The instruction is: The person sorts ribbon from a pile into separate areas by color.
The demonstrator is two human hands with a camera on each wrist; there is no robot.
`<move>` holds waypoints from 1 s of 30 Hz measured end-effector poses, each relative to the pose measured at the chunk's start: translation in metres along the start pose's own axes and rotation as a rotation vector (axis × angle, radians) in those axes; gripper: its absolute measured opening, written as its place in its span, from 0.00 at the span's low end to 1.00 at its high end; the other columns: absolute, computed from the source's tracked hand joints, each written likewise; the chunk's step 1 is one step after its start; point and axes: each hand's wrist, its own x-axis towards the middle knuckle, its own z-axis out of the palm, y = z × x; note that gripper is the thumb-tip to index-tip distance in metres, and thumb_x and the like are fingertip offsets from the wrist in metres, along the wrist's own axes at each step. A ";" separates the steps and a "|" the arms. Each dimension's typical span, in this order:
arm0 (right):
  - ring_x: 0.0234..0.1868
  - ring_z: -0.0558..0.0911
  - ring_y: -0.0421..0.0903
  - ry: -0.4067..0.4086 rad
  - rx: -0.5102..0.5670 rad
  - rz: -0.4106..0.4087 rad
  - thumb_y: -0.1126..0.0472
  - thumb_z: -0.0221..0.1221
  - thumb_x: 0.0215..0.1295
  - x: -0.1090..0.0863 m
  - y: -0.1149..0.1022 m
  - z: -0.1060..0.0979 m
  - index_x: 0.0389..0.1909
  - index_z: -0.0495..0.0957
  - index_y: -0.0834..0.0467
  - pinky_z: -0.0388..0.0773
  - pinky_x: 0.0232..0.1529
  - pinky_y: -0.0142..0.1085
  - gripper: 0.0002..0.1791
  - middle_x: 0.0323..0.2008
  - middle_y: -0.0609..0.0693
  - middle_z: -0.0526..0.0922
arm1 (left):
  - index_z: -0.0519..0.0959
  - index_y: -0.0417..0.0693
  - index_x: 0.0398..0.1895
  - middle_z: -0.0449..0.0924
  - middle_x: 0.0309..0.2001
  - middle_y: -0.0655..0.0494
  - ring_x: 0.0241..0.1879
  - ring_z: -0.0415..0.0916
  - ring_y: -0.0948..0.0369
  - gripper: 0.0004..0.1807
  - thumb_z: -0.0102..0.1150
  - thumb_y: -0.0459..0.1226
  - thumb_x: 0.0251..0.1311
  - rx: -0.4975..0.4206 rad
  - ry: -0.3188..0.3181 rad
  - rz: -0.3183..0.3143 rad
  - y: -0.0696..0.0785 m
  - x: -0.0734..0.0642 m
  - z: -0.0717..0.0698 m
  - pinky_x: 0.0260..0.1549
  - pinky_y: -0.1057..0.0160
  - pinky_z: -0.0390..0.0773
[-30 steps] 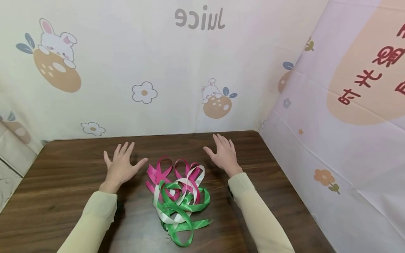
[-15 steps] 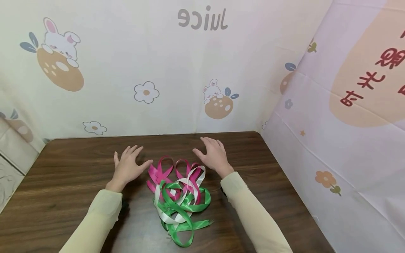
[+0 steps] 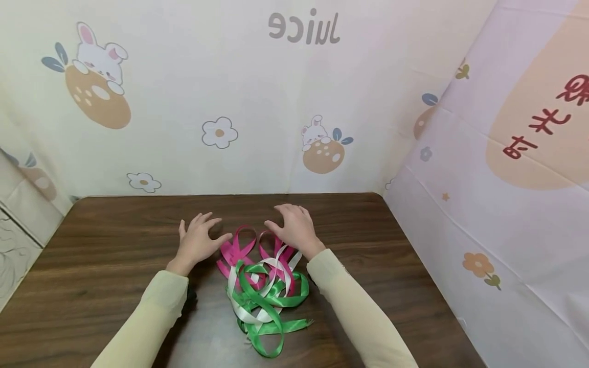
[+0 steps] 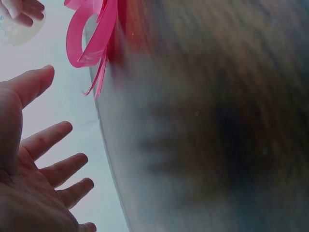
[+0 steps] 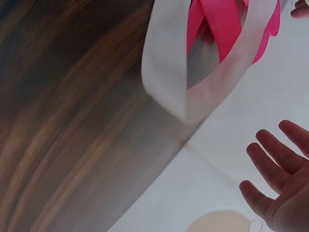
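A loose tangle of satin ribbons lies on the dark wooden table: a pink ribbon (image 3: 234, 250) at the far side, a white ribbon (image 3: 238, 309) through the middle and a green ribbon (image 3: 257, 301) nearest me. My left hand (image 3: 198, 243) is at the pile's far left, fingers spread, thumb tip close to the pink loops. My right hand (image 3: 296, 228) hovers over the far right of the pile, fingers slightly bent, overlapping the pink and white loops in the head view. Both palms hold nothing; the left wrist view shows spread fingers (image 4: 67, 169) beside the pink ribbon (image 4: 99, 38).
The wooden table (image 3: 119, 240) reaches back to a pale curtain (image 3: 257, 76) printed with rabbits and flowers. Another printed curtain (image 3: 460, 153) runs along the right side. Both forearms, in pale yellow sleeves, rest either side of the pile.
Both hands have moved inward toward the ribbons, the left to the right and the right to the left. The head view has shifted slightly. The ribbons lie as before.
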 end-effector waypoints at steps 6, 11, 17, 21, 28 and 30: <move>0.70 0.77 0.52 -0.054 -0.057 -0.034 0.35 0.59 0.70 0.006 -0.012 0.011 0.65 0.79 0.55 0.65 0.76 0.54 0.34 0.66 0.52 0.81 | 0.77 0.42 0.67 0.63 0.76 0.35 0.78 0.52 0.35 0.35 0.65 0.55 0.65 -0.001 0.000 0.001 0.003 0.002 0.007 0.73 0.23 0.34; 0.68 0.79 0.51 -0.080 -0.092 -0.054 0.35 0.59 0.70 0.009 -0.020 0.020 0.64 0.80 0.55 0.67 0.74 0.53 0.33 0.64 0.51 0.83 | 0.79 0.41 0.65 0.63 0.76 0.35 0.79 0.53 0.36 0.32 0.66 0.53 0.65 -0.009 -0.008 -0.002 0.007 0.002 0.011 0.73 0.23 0.35; 0.66 0.80 0.50 -0.109 -0.128 -0.048 0.35 0.60 0.70 0.011 -0.025 0.028 0.64 0.80 0.53 0.69 0.73 0.52 0.32 0.62 0.50 0.84 | 0.81 0.42 0.63 0.64 0.75 0.34 0.78 0.54 0.34 0.29 0.66 0.51 0.66 0.005 -0.017 -0.001 0.007 0.004 0.018 0.72 0.23 0.37; 0.63 0.82 0.49 -0.124 -0.145 -0.037 0.35 0.61 0.69 0.011 -0.026 0.030 0.63 0.81 0.53 0.71 0.71 0.51 0.31 0.60 0.50 0.85 | 0.83 0.44 0.60 0.66 0.75 0.35 0.77 0.56 0.33 0.27 0.67 0.51 0.65 -0.001 -0.009 0.000 0.006 0.005 0.021 0.72 0.23 0.38; 0.57 0.84 0.48 -0.150 -0.143 -0.018 0.37 0.62 0.69 0.012 -0.028 0.034 0.59 0.83 0.52 0.73 0.69 0.50 0.28 0.52 0.48 0.88 | 0.85 0.45 0.56 0.66 0.74 0.35 0.76 0.57 0.33 0.24 0.68 0.50 0.64 -0.019 -0.011 -0.006 0.006 0.006 0.022 0.73 0.24 0.38; 0.55 0.85 0.47 -0.152 -0.136 -0.019 0.37 0.62 0.69 0.012 -0.028 0.036 0.56 0.84 0.52 0.74 0.67 0.50 0.26 0.50 0.48 0.88 | 0.86 0.45 0.54 0.66 0.74 0.34 0.76 0.57 0.33 0.23 0.69 0.50 0.64 -0.018 -0.014 -0.005 0.007 0.006 0.022 0.73 0.24 0.39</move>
